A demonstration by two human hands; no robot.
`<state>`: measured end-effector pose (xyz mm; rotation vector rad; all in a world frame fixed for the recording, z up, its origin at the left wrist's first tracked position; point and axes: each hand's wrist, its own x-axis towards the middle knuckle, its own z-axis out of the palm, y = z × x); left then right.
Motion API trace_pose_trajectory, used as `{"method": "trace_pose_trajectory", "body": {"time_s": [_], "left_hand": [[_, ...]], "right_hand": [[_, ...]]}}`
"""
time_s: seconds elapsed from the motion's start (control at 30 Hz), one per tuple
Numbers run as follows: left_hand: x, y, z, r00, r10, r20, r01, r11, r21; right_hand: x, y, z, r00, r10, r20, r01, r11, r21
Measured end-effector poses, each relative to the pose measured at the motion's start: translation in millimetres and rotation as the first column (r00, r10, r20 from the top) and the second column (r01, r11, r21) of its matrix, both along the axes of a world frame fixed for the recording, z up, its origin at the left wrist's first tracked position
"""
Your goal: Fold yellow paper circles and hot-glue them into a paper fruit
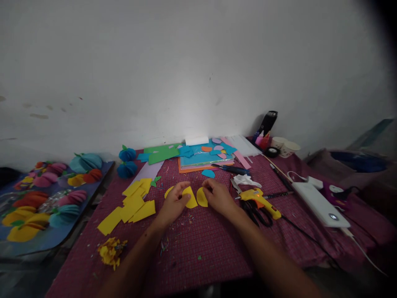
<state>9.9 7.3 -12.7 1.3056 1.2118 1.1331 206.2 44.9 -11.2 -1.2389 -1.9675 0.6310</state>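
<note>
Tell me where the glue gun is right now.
In the head view, the yellow glue gun lies on the checked cloth just right of the right hand, beside black scissors.

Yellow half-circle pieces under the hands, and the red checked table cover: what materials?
Yellow half-circle pieces: likely matte craft paper or thin foam sheet; flat, clean-cut edges, no shine. Red checked table cover: looks like woven cloth; fine grid pattern, dull surface, soft drape at the edge.

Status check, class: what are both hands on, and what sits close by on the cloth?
Left hand pinching a yellow half-circle. Right hand on a second yellow piece. Glue gun and scissors lie right of the right hand.
</note>
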Motion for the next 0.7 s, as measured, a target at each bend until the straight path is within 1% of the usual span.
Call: {"method": "trace_pose_trajectory", "body": {"time_s": [0.1, 0.2, 0.3, 0.4, 0.5, 0.6, 0.63, 0.7], "left_hand": [[2, -1, 0.4, 0.994, -0.099, 0.039, 0.099, 0.995, 0.000], [4, -4, 0.8, 0.982, -0.183, 0.052, 0.183, 0.983, -0.006], [6, -8, 0.1, 0.960, -0.280, -0.003, 0.280, 0.960, 0.004], [11, -13, -2.1, 0.936, -0.334, -0.108, 0.338, 0.941, 0.021], [17, -19, -2.6, 0.919, -0.340, -0.201, 0.359, 0.931, 0.063], [21, -23, -0.3, 0.899, -0.310, -0.309, 0.364, 0.922, 0.132], [21, -22, 0.6, 0.892, -0.284, -0.352, 0.358, 0.919, 0.166], [18, -20, 1.7, 0.889, -0.188, -0.418, 0.313, 0.915, 0.254]], "right_hand": [[0, 1, -2.6, 1.000, -0.012, 0.021, 0.011, 1.000, 0.007], [2, 4, -3.8, 0.998, -0.059, 0.033, 0.056, 0.996, 0.067], [5, 7, -3.7, 0.994, -0.109, 0.031, 0.104, 0.986, 0.131], [6, 8, -2.9, 0.987, -0.156, 0.025, 0.150, 0.975, 0.164], [7, 7, -2.0, 0.982, -0.183, -0.045, 0.188, 0.961, 0.203], [6, 8, -2.8, 0.981, -0.165, -0.100, 0.183, 0.959, 0.218], [6, 8, -3.6, 0.985, -0.147, -0.088, 0.163, 0.965, 0.207], [4, 8, -5.2, 0.994, -0.100, -0.031, 0.104, 0.978, 0.182]]}}
